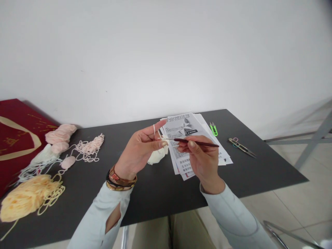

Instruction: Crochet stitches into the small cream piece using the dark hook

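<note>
My left hand (141, 147) has white yarn (154, 129) looped around its raised index finger, with the thumb and other fingers pinching the yarn near the hook tip. In my right hand (203, 157) is a crochet hook (197, 142) with a dark red handle, held like a pen and pointing left. Its thin metal tip meets the yarn at my left fingertips; the stitch there is too small to make out. Behind my left hand, a cream yarn ball (157, 156) lies on the table beside printed sheets (185, 152).
On the black table (160, 193), green snips (213, 129) and metal scissors (242, 148) lie right of the sheets. Pink yarn (61, 135), loose pink strands (90, 148), white yarn (43, 157) and yellow yarn (28, 197) lie left, near a red bag (18, 129). A wall (155, 58) stands behind.
</note>
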Demonstrator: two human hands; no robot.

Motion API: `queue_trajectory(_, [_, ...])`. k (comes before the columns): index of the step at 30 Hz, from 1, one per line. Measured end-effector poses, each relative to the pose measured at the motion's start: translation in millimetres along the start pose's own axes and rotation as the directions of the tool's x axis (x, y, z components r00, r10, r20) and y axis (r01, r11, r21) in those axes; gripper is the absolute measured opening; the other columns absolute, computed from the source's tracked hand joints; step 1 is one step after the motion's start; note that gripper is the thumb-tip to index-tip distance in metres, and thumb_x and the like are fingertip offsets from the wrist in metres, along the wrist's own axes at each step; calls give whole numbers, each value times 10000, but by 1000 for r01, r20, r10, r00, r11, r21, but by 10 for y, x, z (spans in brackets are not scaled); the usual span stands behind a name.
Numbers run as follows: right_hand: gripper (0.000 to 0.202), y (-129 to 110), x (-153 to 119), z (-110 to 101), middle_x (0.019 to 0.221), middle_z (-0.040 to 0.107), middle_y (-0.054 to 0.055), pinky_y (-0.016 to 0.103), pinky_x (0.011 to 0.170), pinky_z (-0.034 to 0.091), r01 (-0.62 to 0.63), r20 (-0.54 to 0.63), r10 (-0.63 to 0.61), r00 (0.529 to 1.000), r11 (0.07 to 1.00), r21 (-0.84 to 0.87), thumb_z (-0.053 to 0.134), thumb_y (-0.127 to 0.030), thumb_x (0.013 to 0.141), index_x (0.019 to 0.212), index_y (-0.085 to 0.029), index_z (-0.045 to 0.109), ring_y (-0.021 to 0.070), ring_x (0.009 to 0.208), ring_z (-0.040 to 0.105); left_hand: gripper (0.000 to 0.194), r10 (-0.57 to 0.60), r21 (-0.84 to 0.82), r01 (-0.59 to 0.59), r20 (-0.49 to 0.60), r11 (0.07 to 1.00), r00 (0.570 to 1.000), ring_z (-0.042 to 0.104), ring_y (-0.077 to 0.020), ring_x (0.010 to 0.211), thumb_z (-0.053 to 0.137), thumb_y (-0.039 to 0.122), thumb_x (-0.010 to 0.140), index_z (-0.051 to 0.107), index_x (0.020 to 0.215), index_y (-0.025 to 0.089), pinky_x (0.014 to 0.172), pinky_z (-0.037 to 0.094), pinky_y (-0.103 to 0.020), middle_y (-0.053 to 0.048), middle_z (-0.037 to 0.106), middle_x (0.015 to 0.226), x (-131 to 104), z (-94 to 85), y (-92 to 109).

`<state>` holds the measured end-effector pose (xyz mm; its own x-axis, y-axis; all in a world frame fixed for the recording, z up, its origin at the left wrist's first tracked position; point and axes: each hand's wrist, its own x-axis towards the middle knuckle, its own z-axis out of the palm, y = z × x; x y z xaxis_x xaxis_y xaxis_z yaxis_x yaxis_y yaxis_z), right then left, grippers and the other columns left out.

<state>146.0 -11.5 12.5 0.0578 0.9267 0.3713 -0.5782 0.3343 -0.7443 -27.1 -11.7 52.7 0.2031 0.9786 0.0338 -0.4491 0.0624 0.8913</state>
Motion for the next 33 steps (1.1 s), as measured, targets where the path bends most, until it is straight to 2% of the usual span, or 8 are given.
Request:
queue_trajectory(11, [99,-64,37,-49,697,785,19,203,543,628,-26,-16,26,1000,1000,-6,803,-256,757,845,-222,775,142,552,735,554,4,75,-7,43,997,999,563,-65,623,839,119,660,711,1191,208,639,426,-192,25,634,658,-17,-21,33])
queue_trajectory(20, [63,-87,90,-135,759,751,6,216,582,640,67,84,-63,994,997,-40,795,-248,767,820,-224,770,134,641,735,581,-44,101,38,57,994,997,551,-60,588,846,128,649,702,1206,211,628,425,-193,38,609,626,-27,-24,55])
queue_trajectory(26, [52,-96,99,-189,837,707,13,232,606,643,81,151,-70,986,994,-69,758,-255,803,832,-211,753,127,666,722,615,-93,125,82,85,989,992,555,-76,600,837,124,657,676,1246,200,625,425,-215,32,616,638,-39,-62,55])
queue_trajectory(29, [78,-106,95,-191,825,692,13,242,595,646,70,136,-59,989,995,-76,765,-281,794,812,-207,746,133,678,715,585,-117,138,101,111,985,987,532,-72,571,831,124,663,689,1226,200,600,410,-220,32,615,631,-51,-66,59])
queue_trajectory(33, [132,-123,84,-183,806,686,19,267,579,646,37,83,-28,996,994,-102,779,-329,776,781,-204,736,146,675,704,565,-131,175,110,114,978,985,553,-101,591,827,122,661,698,1208,184,642,433,-257,22,630,636,-59,-60,68])
